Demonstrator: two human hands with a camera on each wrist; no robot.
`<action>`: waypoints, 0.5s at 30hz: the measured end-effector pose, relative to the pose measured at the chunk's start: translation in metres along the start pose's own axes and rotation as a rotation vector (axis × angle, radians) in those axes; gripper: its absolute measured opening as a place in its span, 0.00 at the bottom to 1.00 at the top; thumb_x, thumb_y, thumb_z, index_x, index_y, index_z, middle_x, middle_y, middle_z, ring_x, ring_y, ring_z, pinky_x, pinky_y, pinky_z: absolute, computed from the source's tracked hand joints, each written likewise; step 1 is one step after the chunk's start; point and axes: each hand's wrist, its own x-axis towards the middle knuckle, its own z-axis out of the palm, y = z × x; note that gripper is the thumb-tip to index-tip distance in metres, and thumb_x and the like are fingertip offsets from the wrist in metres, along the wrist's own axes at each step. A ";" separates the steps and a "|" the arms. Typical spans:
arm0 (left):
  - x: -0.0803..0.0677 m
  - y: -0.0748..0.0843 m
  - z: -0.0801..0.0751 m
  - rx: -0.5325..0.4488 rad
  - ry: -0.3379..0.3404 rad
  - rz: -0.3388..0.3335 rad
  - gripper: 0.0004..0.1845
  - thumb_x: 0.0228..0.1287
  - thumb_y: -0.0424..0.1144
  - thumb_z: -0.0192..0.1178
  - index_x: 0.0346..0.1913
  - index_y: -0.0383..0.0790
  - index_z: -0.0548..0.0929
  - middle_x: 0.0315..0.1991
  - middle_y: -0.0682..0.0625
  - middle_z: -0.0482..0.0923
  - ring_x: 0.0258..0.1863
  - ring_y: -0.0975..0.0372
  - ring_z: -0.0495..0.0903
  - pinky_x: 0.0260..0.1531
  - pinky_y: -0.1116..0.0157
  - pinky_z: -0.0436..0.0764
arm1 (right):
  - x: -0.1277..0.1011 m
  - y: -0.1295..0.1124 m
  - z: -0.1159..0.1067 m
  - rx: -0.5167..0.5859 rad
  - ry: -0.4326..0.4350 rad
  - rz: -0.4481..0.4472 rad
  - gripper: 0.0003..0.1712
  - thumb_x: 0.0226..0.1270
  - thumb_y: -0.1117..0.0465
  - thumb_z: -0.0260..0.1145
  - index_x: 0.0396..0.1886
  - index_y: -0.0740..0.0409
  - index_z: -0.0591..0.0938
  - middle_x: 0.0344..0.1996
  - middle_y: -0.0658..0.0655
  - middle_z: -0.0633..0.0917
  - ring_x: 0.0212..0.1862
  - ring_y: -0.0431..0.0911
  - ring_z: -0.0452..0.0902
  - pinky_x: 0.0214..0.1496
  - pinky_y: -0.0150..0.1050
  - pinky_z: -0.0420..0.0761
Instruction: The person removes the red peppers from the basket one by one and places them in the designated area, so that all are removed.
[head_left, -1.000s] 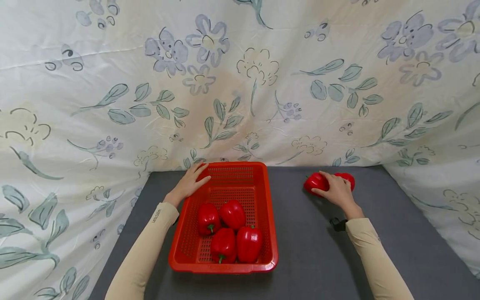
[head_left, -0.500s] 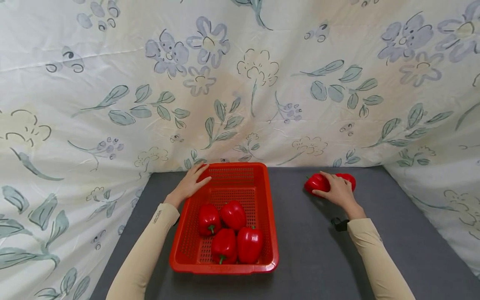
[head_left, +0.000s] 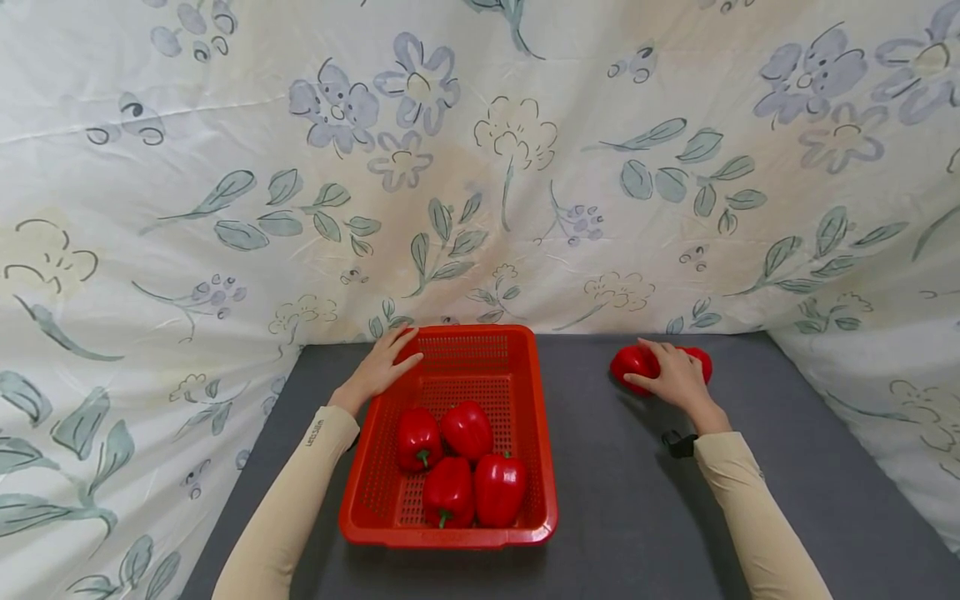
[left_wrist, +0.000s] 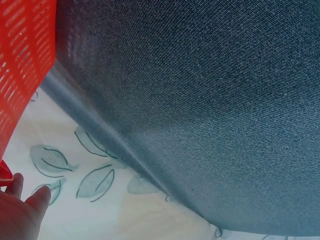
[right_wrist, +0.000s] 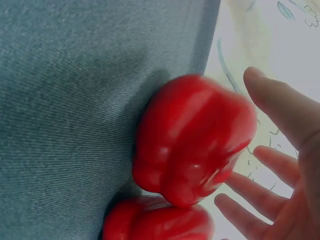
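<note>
Six red peppers in the head view. Four point(head_left: 450, 490) sit in a red basket point(head_left: 450, 537), lower centre of the frame, clustered toward its near end; green stems show. Two more lie on the dark grey worktop point(head_left: 600, 508), right of centre: the left-hand pepper point(head_left: 634, 367) and the right-hand pepper point(head_left: 701, 362), the second partly covered by the right hand point(head_left: 681, 380).

Right hand: thumb and fingers spread about the left-hand pepper in the head view. Right wrist view shows the fingers apart and fairly straight, thumb at upper right, fingers at lower right; firm contact cannot be told. That view also gives the meeting of the two peppers, hidden from above: they overlap at bottom centre, seemingly touching.

Left hand point(head_left: 377, 372): fingers spread over the basket's upper-left rim in the head view. Left wrist view has only part of it, lower left, beside the red rim, plus the basket's slotted outer wall, upper left.

Tan sleeves point(head_left: 288, 500) on both arms; black band point(head_left: 678, 445) at the right wrist. Floral cloth point(head_left: 480, 208) fills the upper frame.
</note>
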 end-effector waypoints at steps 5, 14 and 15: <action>0.000 -0.001 0.000 -0.005 0.001 -0.005 0.35 0.67 0.57 0.47 0.73 0.51 0.54 0.74 0.48 0.42 0.72 0.47 0.40 0.64 0.39 0.49 | 0.004 -0.005 -0.002 0.004 -0.008 0.011 0.44 0.54 0.45 0.68 0.66 0.61 0.64 0.58 0.72 0.69 0.55 0.68 0.62 0.55 0.68 0.56; 0.000 -0.002 0.002 -0.001 0.002 -0.006 0.36 0.66 0.61 0.45 0.73 0.51 0.54 0.74 0.49 0.42 0.72 0.46 0.40 0.64 0.39 0.49 | 0.014 -0.024 -0.006 0.030 0.009 -0.015 0.43 0.54 0.45 0.69 0.65 0.59 0.66 0.59 0.69 0.69 0.58 0.65 0.61 0.57 0.68 0.55; 0.000 -0.002 0.002 -0.002 0.003 -0.005 0.36 0.66 0.61 0.45 0.73 0.52 0.53 0.74 0.48 0.42 0.72 0.46 0.40 0.64 0.39 0.49 | 0.015 -0.027 -0.006 0.033 0.011 -0.020 0.43 0.53 0.45 0.69 0.65 0.59 0.66 0.60 0.69 0.69 0.59 0.65 0.61 0.58 0.68 0.55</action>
